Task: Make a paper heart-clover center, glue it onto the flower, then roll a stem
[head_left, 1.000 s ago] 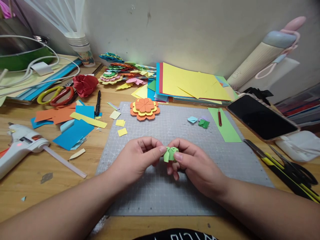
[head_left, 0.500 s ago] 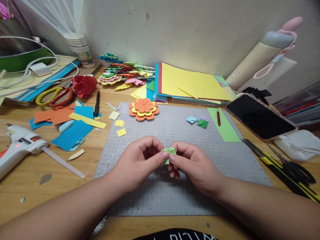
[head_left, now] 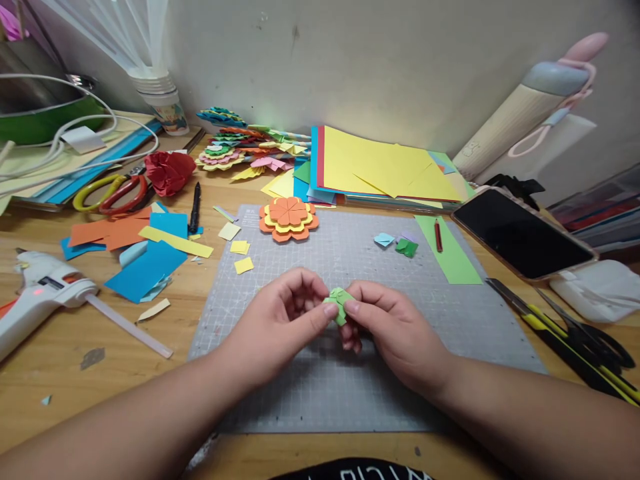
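Note:
Both hands meet over the middle of the grey cutting mat (head_left: 310, 393). A small folded light green paper piece (head_left: 339, 303) is pinched between them. My left hand (head_left: 283, 320) presses its thumb on the piece's left side, fingers curled. My right hand (head_left: 393, 330) grips the right side with thumb and forefinger, its other fingers tucked beneath. Most of the paper is hidden by the fingertips.
An orange and yellow paper flower (head_left: 289, 217) lies at the mat's far edge. Small folded bits (head_left: 406, 247) and a green strip with a red pen (head_left: 439, 235) lie to the right. A phone (head_left: 523, 233), scissors (head_left: 575, 333), a glue gun (head_left: 45, 290), paper scraps (head_left: 140, 257) and stacked coloured sheets (head_left: 380, 167) surround it.
The green piece has been turned and folded smaller between the fingertips. Both hands stayed over the mat's middle, shifting only slightly.

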{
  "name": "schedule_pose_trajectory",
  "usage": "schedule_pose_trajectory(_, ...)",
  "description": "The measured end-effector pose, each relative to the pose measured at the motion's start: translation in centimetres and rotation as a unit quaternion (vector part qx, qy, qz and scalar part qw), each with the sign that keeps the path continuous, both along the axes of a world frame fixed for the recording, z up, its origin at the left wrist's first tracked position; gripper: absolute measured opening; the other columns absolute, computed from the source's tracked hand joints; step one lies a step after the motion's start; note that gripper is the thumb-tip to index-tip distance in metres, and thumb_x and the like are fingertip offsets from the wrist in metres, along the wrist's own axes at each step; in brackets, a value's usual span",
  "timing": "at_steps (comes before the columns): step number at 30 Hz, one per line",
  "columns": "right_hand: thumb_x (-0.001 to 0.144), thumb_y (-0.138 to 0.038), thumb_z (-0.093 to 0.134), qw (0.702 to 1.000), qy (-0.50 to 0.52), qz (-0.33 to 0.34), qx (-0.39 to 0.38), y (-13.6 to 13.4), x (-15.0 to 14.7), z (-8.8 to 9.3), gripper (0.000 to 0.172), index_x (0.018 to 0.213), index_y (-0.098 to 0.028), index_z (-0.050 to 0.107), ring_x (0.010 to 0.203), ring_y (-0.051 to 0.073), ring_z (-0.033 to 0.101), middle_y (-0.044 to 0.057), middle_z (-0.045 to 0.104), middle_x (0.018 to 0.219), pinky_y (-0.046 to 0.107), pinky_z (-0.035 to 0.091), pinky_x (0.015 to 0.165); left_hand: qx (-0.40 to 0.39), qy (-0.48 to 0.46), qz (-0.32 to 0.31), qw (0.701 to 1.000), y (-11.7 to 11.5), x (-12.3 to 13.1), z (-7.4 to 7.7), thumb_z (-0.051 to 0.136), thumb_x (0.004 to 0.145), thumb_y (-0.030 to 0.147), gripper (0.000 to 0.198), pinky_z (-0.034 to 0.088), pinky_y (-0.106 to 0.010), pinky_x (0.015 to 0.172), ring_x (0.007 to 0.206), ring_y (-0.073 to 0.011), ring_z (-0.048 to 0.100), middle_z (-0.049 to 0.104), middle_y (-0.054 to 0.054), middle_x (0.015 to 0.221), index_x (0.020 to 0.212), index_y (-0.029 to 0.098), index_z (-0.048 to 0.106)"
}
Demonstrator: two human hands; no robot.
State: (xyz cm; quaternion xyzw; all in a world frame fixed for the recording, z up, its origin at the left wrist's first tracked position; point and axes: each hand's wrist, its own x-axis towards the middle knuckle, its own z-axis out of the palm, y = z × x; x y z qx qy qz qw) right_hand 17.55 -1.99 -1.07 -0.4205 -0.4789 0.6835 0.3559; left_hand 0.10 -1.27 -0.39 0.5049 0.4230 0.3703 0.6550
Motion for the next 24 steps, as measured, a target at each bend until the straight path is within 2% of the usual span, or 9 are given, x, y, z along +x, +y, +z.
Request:
schedule_pose_trajectory(2, 0.088, -0.034, 0.055, 1.0, -0.01, -0.007, 0.003, 0.0, 0.12, -0.06, 0.028, 0.066, -0.018, 0.054, 0.053, 0.009, 0.051, -0.003, 0.055, 0.058, 0.022, 0.041, 0.052, 0.029, 0.0, 0.011, 1.0, -0.09, 0.02, 0.22, 0.068, 0.078, 0.025, 0.019, 0.041, -0.023, 0.061, 0.066, -0.0095, 0.05, 0.054, 0.005, 0.074, 0.086, 0.019, 0.052)
schedule_pose_trajectory(7, 0.087, -0.029, 0.053, 0.999, -0.036, -0.003, 0.029, -0.07, 0.24, 0.11, 0.026, 0.063, -0.018, 0.053, 0.052, 0.009, 0.048, -0.003, 0.053, 0.056, 0.023, 0.04, 0.053, 0.079, 0.034, -0.052, 0.995, -0.24, -0.19, 0.44, 0.062, 0.083, 0.022, 0.01, 0.043, -0.025, 0.065, 0.071, -0.0115, 0.055, 0.059, 0.001, 0.074, 0.077, 0.017, 0.056)
schedule_pose_trajectory(11, 0.088, -0.029, 0.052, 0.997, -0.047, 0.019, 0.058, -0.22, 0.18, 0.37, 0.027, 0.064, -0.018, 0.054, 0.053, 0.009, 0.046, -0.003, 0.053, 0.057, 0.024, 0.037, 0.053, 0.058, 0.013, -0.028, 0.998, -0.42, -0.11, 0.4, 0.062, 0.082, 0.019, 0.013, 0.044, -0.024, 0.066, 0.071, -0.0102, 0.055, 0.058, 0.002, 0.074, 0.072, 0.017, 0.054)
schedule_pose_trajectory(16, 0.09, -0.029, 0.052, 0.994, -0.052, 0.033, 0.09, -0.35, 0.18, 0.38, 0.028, 0.064, -0.018, 0.052, 0.055, 0.01, 0.045, -0.003, 0.052, 0.058, 0.024, 0.037, 0.054, 0.019, -0.015, -0.007, 1.0, -0.42, 0.19, 0.51, 0.065, 0.078, 0.016, 0.019, 0.043, -0.021, 0.057, 0.063, -0.0073, 0.053, 0.057, 0.002, 0.076, 0.068, 0.017, 0.049)
schedule_pose_trajectory(24, 0.086, -0.029, 0.058, 0.997, -0.024, 0.028, 0.071, -0.44, -0.06, 0.36, 0.018, 0.074, -0.019, 0.051, 0.056, 0.01, 0.046, -0.003, 0.053, 0.065, 0.024, 0.039, 0.053, -0.043, -0.071, 0.026, 0.996, 0.06, 0.24, 0.59, 0.068, 0.077, 0.019, 0.023, 0.042, -0.017, 0.05, 0.053, -0.0049, 0.052, 0.051, 0.008, 0.065, 0.079, 0.018, 0.046)
